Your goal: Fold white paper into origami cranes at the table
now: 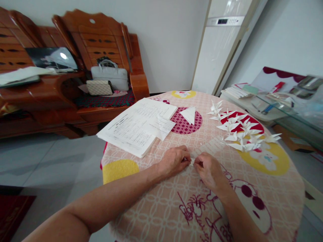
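Observation:
My left hand (176, 159) and my right hand (208, 168) meet low over the middle of the round table, fingers pinched. Between the fingertips shows a small bit of folded white paper (192, 162), gripped from both sides; most of it is hidden by the fingers. Just beyond the hands lies a pale strip of printed paper (211, 147). To the right stands a group of white folded paper cranes (242, 127). Past my left hand, a stack of printed sheets (131, 122) carries a loose square of paper (165, 127), and a folded paper triangle (189, 115) lies farther back.
A patterned cloth (151, 208) covers the table. Behind it are a wooden bench (101, 30) with bags (111, 75) and a tall white air conditioner (217, 50). At right, a glass-topped side table (287, 114) holds papers and other items close to the round table.

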`<move>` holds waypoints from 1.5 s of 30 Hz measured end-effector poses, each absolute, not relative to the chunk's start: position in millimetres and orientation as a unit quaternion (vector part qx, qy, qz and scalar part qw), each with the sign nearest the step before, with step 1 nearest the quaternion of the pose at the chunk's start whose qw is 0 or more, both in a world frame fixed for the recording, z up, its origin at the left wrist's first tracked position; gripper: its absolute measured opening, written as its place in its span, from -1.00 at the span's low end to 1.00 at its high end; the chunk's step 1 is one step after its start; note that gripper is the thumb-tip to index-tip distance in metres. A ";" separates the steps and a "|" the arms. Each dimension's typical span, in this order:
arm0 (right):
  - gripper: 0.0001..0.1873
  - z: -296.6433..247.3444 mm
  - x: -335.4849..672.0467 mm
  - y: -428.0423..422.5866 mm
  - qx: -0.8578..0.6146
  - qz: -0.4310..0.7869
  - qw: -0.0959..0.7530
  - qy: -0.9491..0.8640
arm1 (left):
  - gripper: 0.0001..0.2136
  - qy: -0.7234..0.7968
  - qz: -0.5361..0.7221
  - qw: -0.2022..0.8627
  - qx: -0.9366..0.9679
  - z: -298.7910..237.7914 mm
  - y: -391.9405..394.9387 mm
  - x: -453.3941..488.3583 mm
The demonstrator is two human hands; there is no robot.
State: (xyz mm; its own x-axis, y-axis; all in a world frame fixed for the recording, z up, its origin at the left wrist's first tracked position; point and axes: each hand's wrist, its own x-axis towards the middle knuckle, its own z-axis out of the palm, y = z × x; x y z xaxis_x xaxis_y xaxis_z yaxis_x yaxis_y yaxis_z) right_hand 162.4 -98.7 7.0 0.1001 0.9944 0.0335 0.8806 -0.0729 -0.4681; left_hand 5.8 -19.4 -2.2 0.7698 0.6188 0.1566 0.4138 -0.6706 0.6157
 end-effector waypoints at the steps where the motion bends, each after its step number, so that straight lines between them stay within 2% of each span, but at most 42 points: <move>1: -0.83 6.8 161.4 -98.7 -0.718 0.139 0.183 -0.657 | -0.92 0.288 0.180 0.286 0.896 -1.9 -19.4 5.8; 6: -0.82 5.5 157.7 -98.8 -0.722 0.106 0.164 -0.663 | -0.92 0.284 0.182 0.287 0.896 -2.5 -19.7 6.4; 16: -0.83 2.8 156.4 -96.8 -0.739 0.111 0.179 -0.640 | -0.93 0.285 0.184 0.275 0.900 -3.1 -20.2 6.6; 30: -0.84 -1.3 157.1 -95.4 -0.739 0.094 0.179 -0.643 | -0.94 0.352 0.174 0.262 0.881 -2.1 -24.7 16.0; 39: -0.90 0.5 164.7 -95.3 -0.722 0.159 0.226 -0.635 | -0.95 0.351 0.170 0.273 0.879 -0.7 -22.3 14.7; 45: -0.90 0.8 163.4 -94.9 -0.723 0.161 0.235 -0.629 | -0.97 0.347 0.174 0.269 0.882 -2.5 -22.2 14.5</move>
State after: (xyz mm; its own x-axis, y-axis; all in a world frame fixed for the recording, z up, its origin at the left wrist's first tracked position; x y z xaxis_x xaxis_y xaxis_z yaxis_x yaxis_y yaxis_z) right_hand 163.4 -94.9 0.8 0.1561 0.9857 0.0634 0.8347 -0.0973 -0.5421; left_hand 14.5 -22.2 -2.5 0.6987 0.7053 0.1197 0.5187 -0.6147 0.5942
